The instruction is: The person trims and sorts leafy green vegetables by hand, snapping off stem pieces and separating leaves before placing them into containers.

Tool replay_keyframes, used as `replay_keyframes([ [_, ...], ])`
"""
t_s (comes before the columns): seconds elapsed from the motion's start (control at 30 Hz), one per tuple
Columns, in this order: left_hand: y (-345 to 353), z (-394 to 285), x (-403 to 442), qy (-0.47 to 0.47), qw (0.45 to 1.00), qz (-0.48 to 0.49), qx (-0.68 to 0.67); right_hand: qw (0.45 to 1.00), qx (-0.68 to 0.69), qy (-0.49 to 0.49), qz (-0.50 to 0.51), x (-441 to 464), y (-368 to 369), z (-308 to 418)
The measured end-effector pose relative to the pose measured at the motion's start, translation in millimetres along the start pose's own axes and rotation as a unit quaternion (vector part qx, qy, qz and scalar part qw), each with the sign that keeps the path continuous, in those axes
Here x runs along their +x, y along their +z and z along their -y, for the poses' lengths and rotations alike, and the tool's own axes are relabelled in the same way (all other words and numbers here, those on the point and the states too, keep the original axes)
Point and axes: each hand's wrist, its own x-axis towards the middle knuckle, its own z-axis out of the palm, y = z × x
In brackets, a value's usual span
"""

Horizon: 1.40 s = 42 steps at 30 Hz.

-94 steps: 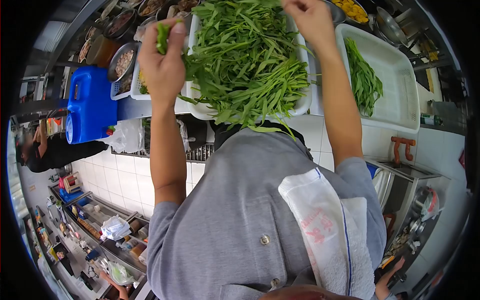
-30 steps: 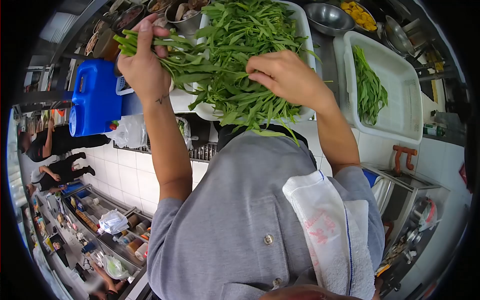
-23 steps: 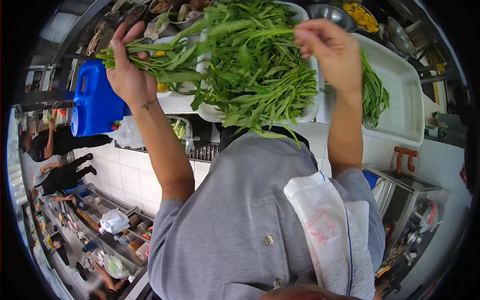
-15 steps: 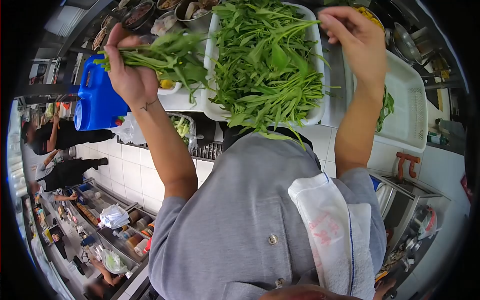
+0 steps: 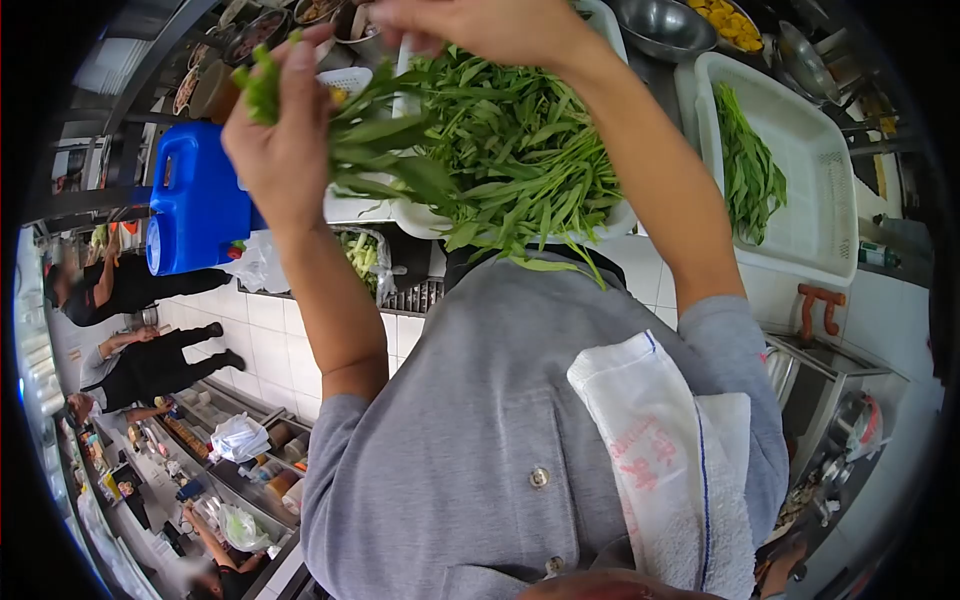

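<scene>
My left hand is closed around a bunch of leafy greens, long narrow leaves hanging to the right and cut stems poking out at the upper left. Up at the top edge, my right hand reaches across the white tub, its fingers bent together close to the left hand. Whatever those fingers hold, if anything, is blurred and partly cut off. Loose greens of the same kind fill the tub beneath my right forearm. Further right, a white perforated basket holds a small pile of greens.
A blue jerrycan stands left of my left forearm. Metal bowls line the back, one with yellow pieces. A crate of cut vegetables sits lower left. Several co-workers are at the left.
My right hand has swung left from the tub's right side to near my left hand. The left hand's bunch has turned and come slightly closer. More greens in the right basket are now visible.
</scene>
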Motion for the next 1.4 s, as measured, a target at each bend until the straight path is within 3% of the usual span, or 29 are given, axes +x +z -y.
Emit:
replay_keyframes([
  [0.03, -7.3, -0.1, 2.8, -0.003, 0.998, -0.056, 0.015, 0.995, -0.097, -0.014, 0.03, -2.4, 0.6, -21.2],
  [0.07, -14.7, -0.8, 3.2, 0.023, 0.998, -0.06, 0.003, 0.963, -0.239, 0.025, 0.125, -10.5, 3.7, -21.4],
  [0.1, -20.1, -2.3, 2.9, 0.021, 0.998, -0.057, 0.005, 0.9, -0.372, 0.064, 0.216, -19.3, 7.4, -21.4],
  [0.13, -24.4, -3.8, 2.6, 0.014, 0.998, -0.061, 0.022, 0.901, -0.371, 0.065, 0.215, -29.1, 14.8, -35.7],
  [0.2, -25.2, -2.7, 3.3, 0.005, 0.997, -0.074, 0.037, 0.845, -0.485, 0.005, 0.226, -45.7, 29.3, -61.3],
  [0.3, -27.8, 1.6, -0.1, -0.019, 0.998, -0.045, 0.049, 0.837, -0.486, 0.038, 0.247, -38.9, 26.9, -62.6],
  [0.53, -19.7, 8.5, -11.3, -0.085, 0.987, -0.019, 0.134, 0.832, -0.494, 0.001, 0.253, -58.3, 33.5, -64.7],
  [0.63, -23.9, 19.5, -15.4, -0.103, 0.976, 0.029, 0.187, 0.852, -0.467, -0.013, 0.236, -56.7, 28.0, -68.2],
  [0.7, -24.8, 18.3, -14.5, -0.11, 0.971, 0.053, 0.205, 0.896, -0.398, -0.04, 0.192, -47.8, 15.8, -55.9],
  [0.77, -23.6, 21.6, -12.1, -0.12, 0.964, 0.097, 0.218, 0.895, -0.412, -0.079, 0.151, -36.7, 6.4, -45.2],
  [0.83, -11.5, 19.3, -12.5, -0.115, 0.963, 0.117, 0.216, 0.943, -0.286, 0.003, 0.169, -25.2, -2.6, -20.9],
  [0.9, -0.3, 19.5, -13.3, -0.088, 0.947, 0.173, 0.256, 0.955, -0.257, -0.043, 0.139, -22.6, -6.3, -10.7],
  [1.0, 4.7, 13.8, -13.4, -0.11, 0.958, 0.16, 0.209, 0.98, -0.171, 0.029, 0.101, -27.0, -18.9, 3.6],
  [1.07, 2.4, 19.0, -11.3, -0.103, 0.963, 0.169, 0.182, 0.996, -0.012, 0.058, 0.07, -35.3, -23.7, 2.4],
  [1.1, 1.1, 22.0, -12.0, -0.103, 0.963, 0.171, 0.183, 0.996, -0.012, 0.058, 0.068, -36.7, -28.2, 5.2],
  [1.17, 1.6, 22.2, -12.5, -0.076, 0.952, 0.209, 0.21, 0.973, -0.196, 0.075, 0.095, -38.6, -39.0, 13.5],
  [1.2, 0.9, 22.4, -12.1, -0.075, 0.952, 0.211, 0.21, 0.973, -0.196, 0.076, 0.093, -40.5, -45.2, 10.9],
  [1.27, -0.7, 23.3, -11.2, -0.134, 0.94, 0.21, 0.233, 0.913, -0.4, -0.069, -0.033, -44.5, -59.1, 6.4],
  [1.3, 0.1, 23.7, -10.5, -0.134, 0.94, 0.211, 0.233, 0.913, -0.4, -0.068, -0.034, -48.2, -64.4, 8.9],
  [1.37, 1.5, 24.6, -8.6, -0.166, 0.959, 0.172, 0.151, 0.905, -0.405, 0.114, 0.06, -51.7, -73.7, 17.8],
  [1.4, 3.2, 25.3, -8.2, -0.183, 0.965, 0.154, 0.108, 0.89, -0.422, 0.143, 0.092, -51.2, -74.2, 18.6],
])
